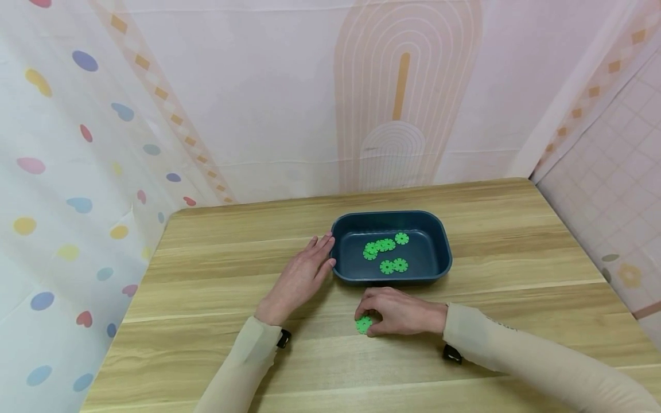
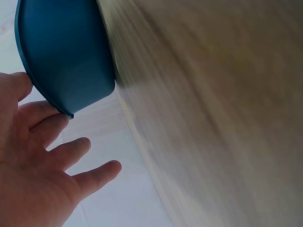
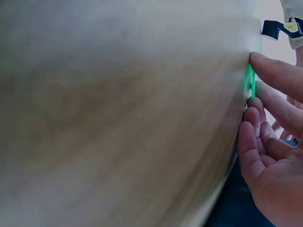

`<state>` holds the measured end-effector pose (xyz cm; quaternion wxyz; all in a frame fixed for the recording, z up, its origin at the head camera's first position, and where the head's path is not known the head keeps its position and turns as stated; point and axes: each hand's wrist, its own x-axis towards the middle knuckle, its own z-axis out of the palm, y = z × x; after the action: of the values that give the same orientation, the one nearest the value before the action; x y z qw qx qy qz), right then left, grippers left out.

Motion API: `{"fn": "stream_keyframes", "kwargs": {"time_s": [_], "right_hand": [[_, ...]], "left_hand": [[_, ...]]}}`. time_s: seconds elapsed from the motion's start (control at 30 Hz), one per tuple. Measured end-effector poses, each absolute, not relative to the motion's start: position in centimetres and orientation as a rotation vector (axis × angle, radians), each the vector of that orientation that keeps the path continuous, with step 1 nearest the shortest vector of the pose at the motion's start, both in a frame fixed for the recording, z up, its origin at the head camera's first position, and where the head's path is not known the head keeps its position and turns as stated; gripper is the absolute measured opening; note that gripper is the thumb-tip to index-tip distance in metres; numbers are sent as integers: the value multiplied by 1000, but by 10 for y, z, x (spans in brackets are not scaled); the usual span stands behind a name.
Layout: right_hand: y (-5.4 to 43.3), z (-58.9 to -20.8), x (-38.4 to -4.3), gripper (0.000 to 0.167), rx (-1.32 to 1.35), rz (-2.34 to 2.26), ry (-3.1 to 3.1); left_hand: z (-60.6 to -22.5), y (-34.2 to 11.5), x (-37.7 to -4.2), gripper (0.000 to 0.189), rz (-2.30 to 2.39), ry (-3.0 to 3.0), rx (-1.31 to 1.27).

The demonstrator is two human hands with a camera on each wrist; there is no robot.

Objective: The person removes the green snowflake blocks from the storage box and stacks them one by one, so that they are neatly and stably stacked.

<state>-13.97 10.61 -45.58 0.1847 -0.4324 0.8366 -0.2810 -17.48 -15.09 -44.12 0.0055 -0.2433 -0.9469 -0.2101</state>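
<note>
A dark blue rectangular tub (image 1: 443,261) stands on the table with several green notched plastic discs (image 1: 385,245) lying on its floor. At the tub's left end, my left hand (image 1: 299,278) touches the rim with thumb and fingertips, its other fingers spread, as the left wrist view shows. In front of the tub, my right hand (image 1: 400,311) pinches a green notched disc (image 1: 364,325) between thumb and fingers, at or just above the tabletop. Edge-on in the right wrist view, that disc (image 3: 253,82) shows as a thin green line between the fingertips.
The wood-grain table (image 1: 222,338) reaches back to a patterned curtain (image 1: 268,115), with more curtain along the left and right sides. Black straps with small devices sit at both wrists over beige sleeves (image 1: 542,350).
</note>
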Motion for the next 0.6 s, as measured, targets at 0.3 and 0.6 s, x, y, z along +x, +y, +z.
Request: {"fn": "stream_keyframes", "kwargs": {"time_s": [0.3, 0.6], "right_hand": [[108, -453, -140, 30, -1218, -751, 2380], [122, -443, -139, 39, -1253, -803, 2295]], "left_hand": [[-441, -151, -175, 55, -655, -2965, -757], [-441, -151, -174, 55, -652, -2976, -749]]}}
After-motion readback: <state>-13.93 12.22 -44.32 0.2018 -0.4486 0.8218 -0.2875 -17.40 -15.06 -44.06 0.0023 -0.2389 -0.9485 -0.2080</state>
